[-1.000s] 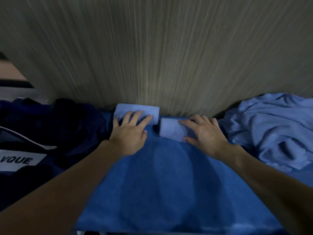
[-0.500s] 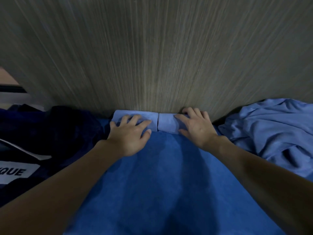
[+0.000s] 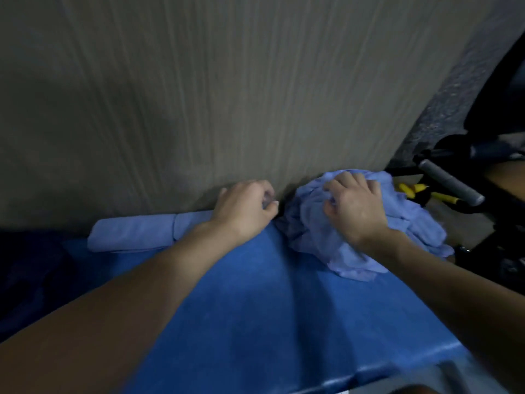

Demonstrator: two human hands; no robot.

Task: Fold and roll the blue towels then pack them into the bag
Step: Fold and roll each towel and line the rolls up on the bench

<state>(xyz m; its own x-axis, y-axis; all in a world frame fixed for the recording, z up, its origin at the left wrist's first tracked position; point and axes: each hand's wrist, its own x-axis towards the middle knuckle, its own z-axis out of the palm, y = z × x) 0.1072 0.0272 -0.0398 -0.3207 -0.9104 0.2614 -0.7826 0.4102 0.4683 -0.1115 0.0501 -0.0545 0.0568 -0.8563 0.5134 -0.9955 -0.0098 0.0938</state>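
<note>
**Right hand in the loose towels, two rolls by the wall**

Nearest the camera, a deep blue cover [image 3: 270, 322] lay over the bench, and both bare forearms reached across it. To the left of the cover there was dark fabric [image 3: 28, 274], too dim to make out.

Farther on, the left hand [image 3: 244, 209] sat at the far edge of the cover, close to the wall. Its fingers [image 3: 264, 191] were curled in, and I could not tell whether they pinched anything. The right hand [image 3: 355, 206] lay on a crumpled heap of towels [image 3: 352, 257], pale blue, with its fingers [image 3: 338, 183] curled into the cloth and gripping it.

Two rolled towels [image 3: 133, 231] lay end to end along the foot of the wall. The right-hand roll ran under the left wrist.

Behind everything stood the grey-brown wall [image 3: 227, 95] with fine upright streaks. Past the heap on the right were a yellow-handled tool [image 3: 412, 190] and a grey handle [image 3: 451, 182] on a black frame.
</note>
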